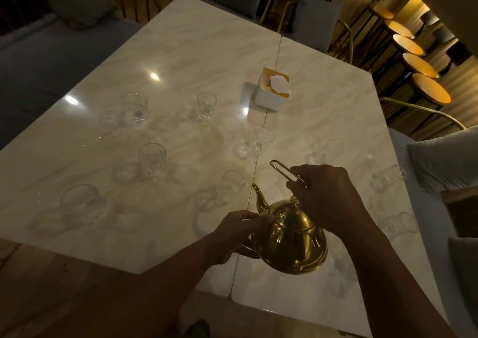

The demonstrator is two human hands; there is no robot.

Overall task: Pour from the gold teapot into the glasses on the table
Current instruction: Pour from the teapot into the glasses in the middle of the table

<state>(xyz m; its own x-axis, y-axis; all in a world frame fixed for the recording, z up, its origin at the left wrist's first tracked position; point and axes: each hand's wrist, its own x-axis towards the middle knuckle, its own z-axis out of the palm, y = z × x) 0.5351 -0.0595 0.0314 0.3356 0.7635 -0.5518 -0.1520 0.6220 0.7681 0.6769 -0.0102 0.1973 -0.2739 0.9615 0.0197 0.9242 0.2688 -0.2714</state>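
Note:
The gold teapot [291, 236] is lifted over the near part of the marble table [181, 61], tipped toward the left. My right hand [324, 195] grips its wire handle from above. My left hand [241, 230] holds the pot's left side, thumb near the base of the spout. The spout tip sits at the rim of a clear glass [231, 186]. Several more clear glasses stand around: one [261, 139] beyond the pot, one [152, 159] to the left, one [388, 177] to the right. Whether liquid flows is too dim to tell.
A white tissue box [273, 89] stands at the table's middle, on the seam between two tabletops. Grey cushioned seats [439, 156] and gold-framed chairs [344, 37] surround the table. Round wooden stools [429, 89] line the far right.

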